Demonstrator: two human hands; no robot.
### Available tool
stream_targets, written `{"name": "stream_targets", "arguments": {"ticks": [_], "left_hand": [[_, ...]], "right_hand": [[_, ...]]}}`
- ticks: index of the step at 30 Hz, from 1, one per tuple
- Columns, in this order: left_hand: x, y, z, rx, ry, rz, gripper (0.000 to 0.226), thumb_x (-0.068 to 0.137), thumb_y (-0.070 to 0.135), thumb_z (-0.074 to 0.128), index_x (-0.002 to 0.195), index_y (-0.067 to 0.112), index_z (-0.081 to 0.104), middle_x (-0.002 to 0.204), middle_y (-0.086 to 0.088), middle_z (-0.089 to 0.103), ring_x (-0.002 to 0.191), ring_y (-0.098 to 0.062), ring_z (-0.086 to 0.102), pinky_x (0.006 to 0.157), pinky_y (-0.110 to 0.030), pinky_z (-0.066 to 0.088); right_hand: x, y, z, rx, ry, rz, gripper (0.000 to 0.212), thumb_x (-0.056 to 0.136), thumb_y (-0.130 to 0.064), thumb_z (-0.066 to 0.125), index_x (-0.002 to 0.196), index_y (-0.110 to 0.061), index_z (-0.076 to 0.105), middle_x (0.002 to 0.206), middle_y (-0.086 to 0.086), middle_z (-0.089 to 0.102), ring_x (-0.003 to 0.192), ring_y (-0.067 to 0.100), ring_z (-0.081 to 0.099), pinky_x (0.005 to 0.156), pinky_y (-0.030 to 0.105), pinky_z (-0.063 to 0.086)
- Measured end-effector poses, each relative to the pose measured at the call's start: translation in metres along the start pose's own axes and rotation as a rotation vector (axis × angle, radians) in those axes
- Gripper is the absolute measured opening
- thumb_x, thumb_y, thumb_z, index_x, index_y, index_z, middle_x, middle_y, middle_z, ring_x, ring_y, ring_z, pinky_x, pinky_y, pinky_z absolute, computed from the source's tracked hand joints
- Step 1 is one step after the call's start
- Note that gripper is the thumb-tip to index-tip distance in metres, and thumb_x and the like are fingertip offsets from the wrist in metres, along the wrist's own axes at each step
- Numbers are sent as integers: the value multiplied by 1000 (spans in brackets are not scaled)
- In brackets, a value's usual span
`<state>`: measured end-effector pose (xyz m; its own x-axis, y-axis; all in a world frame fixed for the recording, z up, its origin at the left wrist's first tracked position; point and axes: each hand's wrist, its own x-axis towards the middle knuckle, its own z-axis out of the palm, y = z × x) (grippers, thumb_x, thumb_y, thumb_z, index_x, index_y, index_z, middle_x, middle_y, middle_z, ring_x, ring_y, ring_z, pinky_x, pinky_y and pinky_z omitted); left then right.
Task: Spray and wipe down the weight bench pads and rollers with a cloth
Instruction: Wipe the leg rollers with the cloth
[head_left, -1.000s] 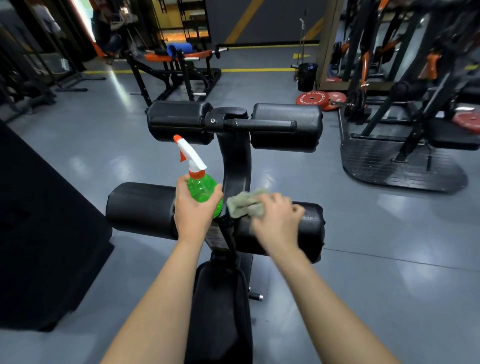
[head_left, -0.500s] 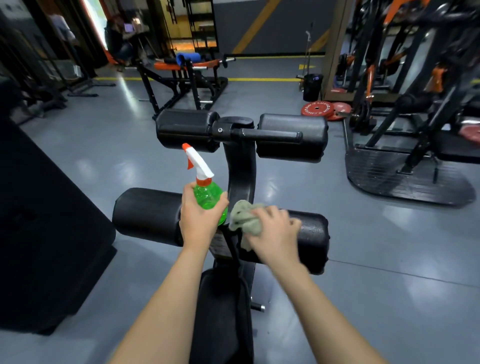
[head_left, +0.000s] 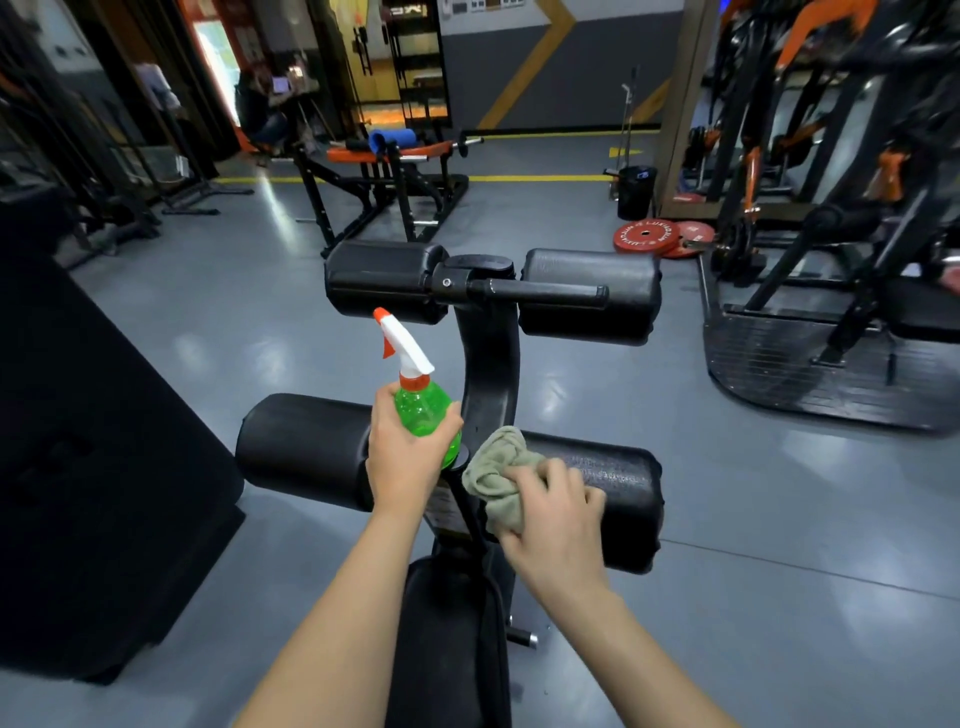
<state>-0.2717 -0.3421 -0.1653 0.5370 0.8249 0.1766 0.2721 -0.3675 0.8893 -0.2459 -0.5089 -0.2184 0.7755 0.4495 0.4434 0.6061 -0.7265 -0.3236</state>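
Curved post (head_left: 491, 374) blocks the gap between near rollers (head_left: 613, 467).

crumpled cloth (head_left: 497, 478) on black roller (head_left: 613, 488), green bottle (head_left: 423, 410) upright

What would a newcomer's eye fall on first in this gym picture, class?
The bright green spray bottle, gripped in the left hand at the centre, stands out against the black bench. Beside it, the right hand holds a cloth on the near right roller.
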Motion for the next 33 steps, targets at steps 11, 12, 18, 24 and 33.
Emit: {"name": "stream_targets", "arguments": {"ticks": [11,12,18,24,33], "left_hand": [[-4,-4,2,-22,23,8,47,77,51,81,109,47,46,106,20,61,95,7,58,87,-37,52],[-3,-4,3,-24,33,8,47,77,51,81,109,47,46,106,19,61,95,7,58,88,-38,52],[-4,-5,3,-42,17,24,48,78,49,82,112,44,47,108,17,61,98,3,60,90,-41,54],[-12,-12,-4,-50,57,24,48,77,50,82,109,48,46,106,20,61,100,1,60,91,-36,52],[-13,-8,-4,-36,73,17,50,78,50,81,112,46,45,108,15,61,102,-12,62,94,-40,52]], "right_hand": [[30,56,-18,-5,190,371,48,70,-32,84,107,-11,61,97,12,57,89,35,55,75,43,36],[18,48,-15,28,179,279,49,67,-33,82,106,-13,61,96,8,56,88,34,55,73,42,35],[-3,44,-3,10,111,87,47,64,-34,80,107,-27,65,97,-2,56,88,27,52,74,39,31],[44,85,-26,54,140,696,54,81,-34,78,119,-3,56,121,24,49,112,42,44,93,50,35],[-31,18,10,10,123,43,38,75,-50,77,92,-18,64,104,6,55,94,29,46,79,43,39]]}}
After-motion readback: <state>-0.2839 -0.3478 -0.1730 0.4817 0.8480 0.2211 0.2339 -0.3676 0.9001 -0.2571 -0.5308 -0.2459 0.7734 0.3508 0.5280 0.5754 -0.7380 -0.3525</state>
